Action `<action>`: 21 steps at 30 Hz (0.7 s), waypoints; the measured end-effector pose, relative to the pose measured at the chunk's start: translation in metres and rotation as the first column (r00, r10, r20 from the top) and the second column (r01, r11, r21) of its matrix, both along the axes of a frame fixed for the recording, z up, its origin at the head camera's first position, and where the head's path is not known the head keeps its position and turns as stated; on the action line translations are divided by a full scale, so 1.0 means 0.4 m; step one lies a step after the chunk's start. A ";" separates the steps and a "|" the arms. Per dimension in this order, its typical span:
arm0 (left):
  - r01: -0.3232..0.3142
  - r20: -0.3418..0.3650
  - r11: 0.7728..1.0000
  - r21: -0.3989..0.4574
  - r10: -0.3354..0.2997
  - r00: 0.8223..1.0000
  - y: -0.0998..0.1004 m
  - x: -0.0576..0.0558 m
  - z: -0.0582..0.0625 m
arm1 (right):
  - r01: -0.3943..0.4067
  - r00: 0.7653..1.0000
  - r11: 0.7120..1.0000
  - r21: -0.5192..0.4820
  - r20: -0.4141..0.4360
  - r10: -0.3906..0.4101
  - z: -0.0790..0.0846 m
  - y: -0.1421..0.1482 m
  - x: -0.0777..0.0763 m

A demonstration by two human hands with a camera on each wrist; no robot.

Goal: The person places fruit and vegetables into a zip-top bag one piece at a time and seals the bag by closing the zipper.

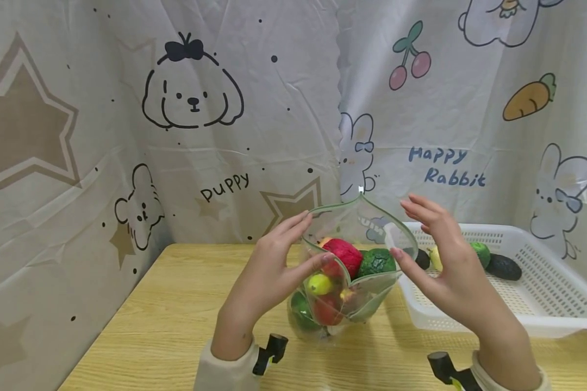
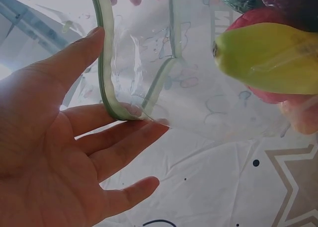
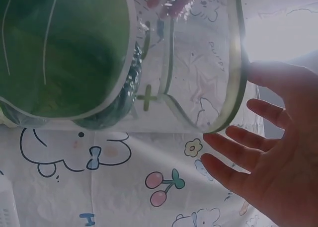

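A clear zip bag (image 1: pixel 337 220) with a green-edged mouth stands on the table, its mouth spread wide. Inside are a red fruit (image 1: pixel 343 257), a dark green wrinkled one (image 1: pixel 378 263), a yellow one (image 1: pixel 320 284) and several others. My left hand (image 1: pixel 269 266) is at the bag's left rim, thumb in front and fingers behind, all loosely extended. At the right rim is my right hand (image 1: pixel 447 266), its thumb tip against the edge and its fingers spread. In the right wrist view the fingertips (image 3: pixel 213 137) lie close to the green rim (image 3: pixel 241 78).
A white perforated basket (image 1: pixel 557 271) stands on the right of the wooden table (image 1: pixel 176 304), close beside the bag. It holds a dark oval fruit (image 1: pixel 504 267), a green one (image 1: pixel 480 253) and others partly behind my right hand. A printed cloth (image 1: pixel 274 108) hangs behind.
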State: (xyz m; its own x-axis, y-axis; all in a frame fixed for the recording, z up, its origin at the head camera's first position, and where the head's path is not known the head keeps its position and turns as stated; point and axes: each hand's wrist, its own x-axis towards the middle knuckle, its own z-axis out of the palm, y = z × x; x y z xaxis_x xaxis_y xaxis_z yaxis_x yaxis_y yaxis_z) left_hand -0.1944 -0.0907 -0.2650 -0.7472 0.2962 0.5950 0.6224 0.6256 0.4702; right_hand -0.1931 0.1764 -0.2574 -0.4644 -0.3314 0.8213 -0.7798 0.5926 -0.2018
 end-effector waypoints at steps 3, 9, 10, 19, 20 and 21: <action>0.006 -0.004 1.000 0.001 -0.006 1.000 -0.002 -0.004 0.003 | 0.019 1.000 1.000 -0.009 0.010 -0.019 0.005 0.009 0.002; 0.008 -0.011 1.000 0.002 -0.008 1.000 -0.004 -0.009 0.008 | 0.071 0.997 0.997 -0.031 0.039 -0.070 0.021 0.046 0.004; 0.008 -0.009 1.000 0.004 -0.008 1.000 -0.005 -0.009 0.008 | 0.077 0.997 0.996 -0.038 0.033 -0.076 0.023 0.055 0.002; -0.014 0.011 0.999 0.033 0.014 1.000 -0.017 -0.001 -0.005 | 0.163 0.985 0.984 0.068 0.048 -0.166 0.027 0.126 -0.053; -0.020 0.012 0.999 0.031 0.019 1.000 -0.018 0.000 -0.005 | 0.167 0.982 0.981 0.101 0.067 -0.174 0.029 0.131 -0.067; -0.023 0.010 0.999 0.030 0.023 1.000 -0.019 0.000 -0.005 | 0.168 0.980 0.977 0.132 0.085 -0.180 0.031 0.137 -0.085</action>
State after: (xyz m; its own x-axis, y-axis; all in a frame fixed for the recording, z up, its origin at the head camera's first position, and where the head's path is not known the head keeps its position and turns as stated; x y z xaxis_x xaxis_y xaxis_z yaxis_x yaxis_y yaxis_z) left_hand -0.1943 -0.0985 -0.2670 -0.7596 0.2605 0.5960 0.6031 0.6251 0.4955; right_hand -0.2269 0.2312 -0.2451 -0.5984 -0.3349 0.7278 -0.6434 0.7423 -0.1874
